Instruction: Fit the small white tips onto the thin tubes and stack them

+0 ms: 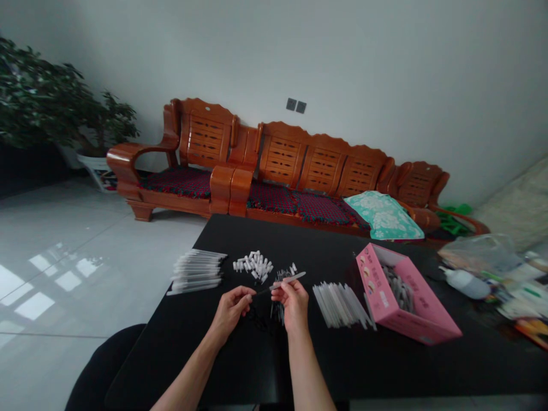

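Note:
My left hand (234, 306) is closed in a pinch on a thin dark rod (262, 291), which reaches toward the other hand. In my right hand (293, 298), the fingers grip a slim whitish tube (295, 277), tilted up to the right. The rod's far end meets the tube's lower end; whether it is inside I cannot tell. Behind and below the right hand lie several thin dark rods (278, 313), partly hidden. Beyond the hands is a heap of small white caps (256, 264). Pale tubes with dark tips (199, 270) lie in a row on the left, plain whitish tubes (340, 304) on the right.
A pink open box (423, 325) with greyish slender pieces inside stands on the black table (244, 234) at the right. Past it are a clear plastic bag (479, 254) and a white bottle-like object (466, 283). A wooden sofa (282, 154) stands behind the table.

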A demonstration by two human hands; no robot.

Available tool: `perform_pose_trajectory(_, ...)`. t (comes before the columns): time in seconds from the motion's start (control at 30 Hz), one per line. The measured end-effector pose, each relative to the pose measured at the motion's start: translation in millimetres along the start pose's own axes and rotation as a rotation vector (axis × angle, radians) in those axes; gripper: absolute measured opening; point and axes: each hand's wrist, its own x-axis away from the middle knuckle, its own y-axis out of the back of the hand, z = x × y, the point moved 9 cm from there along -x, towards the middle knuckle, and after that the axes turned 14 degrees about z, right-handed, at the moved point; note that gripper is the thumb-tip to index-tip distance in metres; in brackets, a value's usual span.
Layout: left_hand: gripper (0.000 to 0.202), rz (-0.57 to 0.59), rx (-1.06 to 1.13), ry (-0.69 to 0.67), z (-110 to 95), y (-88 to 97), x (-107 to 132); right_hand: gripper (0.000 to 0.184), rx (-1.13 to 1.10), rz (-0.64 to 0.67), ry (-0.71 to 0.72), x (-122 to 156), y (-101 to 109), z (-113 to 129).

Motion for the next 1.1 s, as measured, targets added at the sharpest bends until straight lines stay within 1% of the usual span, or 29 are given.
perform_pose_trajectory(0.07, 0.036, -0.024, 0.011, -0.032, -4, -4.4, -1, 0.025, 0.016, 0.031, -0.014, 3, -10, -6)
perform_pose_trajectory(0.13, 0.044, -0.065, 0.083, -0.080, -5, -10.2, -2, 0.022, 0.025, 0.046, -0.034, 7, -21, -14)
perform_pose_trajectory(0.2, 0.052, -0.120, 0.194, -0.104, -2, -16.2, -4, 0.020, 0.024, 0.055, -0.077, 12, -33, -24)
perform_pose_trajectory(0.27, 0.056, -0.160, 0.262, -0.092, 4, -22.5, -8, 0.019, -0.015, 0.086, -0.125, 15, -44, -33)
perform_pose_trajectory(0.33, 0.059, -0.149, 0.265, -0.074, 5, -28.2, -12, 0.017, -0.087, 0.107, -0.158, 17, -47, -39)
perform_pose_trajectory(0.4, 0.059, -0.113, 0.235, -0.088, 0, -27.4, -15, 0.017, -0.163, 0.101, -0.185, 16, -40, -41)
perform_pose_trajectory(0.47, 0.057, -0.125, 0.152, -0.129, -9, -13.3, -15, 0.017, -0.231, 0.056, -0.197, 14, -23, -39)
perform_pose_trajectory(0.53, 0.051, -0.206, -0.015, -0.146, -14, 11.5, -13, 0.015, -0.301, -0.019, -0.203, 13, 0, -36)
perform_pose_trajectory(0.6, 0.043, -0.284, -0.223, -0.072, -8, 35.0, -14, 0.011, -0.345, -0.062, -0.193, 12, 19, -31)
perform_pose_trajectory(0.67, 0.033, -0.271, -0.367, 0.018, 3, 45.4, -20, 0.009, -0.355, -0.089, -0.181, 12, 34, -27)
perform_pose_trajectory(0.73, 0.024, -0.227, -0.512, 0.057, 9, 42.5, -30, 0.009, -0.358, -0.097, -0.165, 12, 41, -25)
perform_pose_trajectory(0.83, 0.018, -0.179, -0.777, 0.069, 6, 23.9, -45, 0.009, -0.362, -0.093, -0.161, 14, 43, -26)
perform_pose_trajectory(0.93, 0.012, -0.118, -1.018, 0.122, 2, 5.0, -57, 0.009, -0.357, -0.075, -0.166, 15, 37, -28)
perform_pose_trajectory(1.0, 0.009, -0.078, -1.083, 0.131, 0, -1.5, -60, 0.010, -0.351, -0.053, -0.164, 15, 32, -28)
perform_pose_trajectory(1.03, 0.009, -0.074, -1.075, 0.121, 0, -1.9, -59, 0.011, -0.347, -0.040, -0.161, 15, 30, -27)
perform_pose_trajectory(1.1, 0.011, -0.102, -0.955, 0.095, -1, 3.6, -54, 0.013, -0.338, -0.021, -0.157, 16, 25, -26)
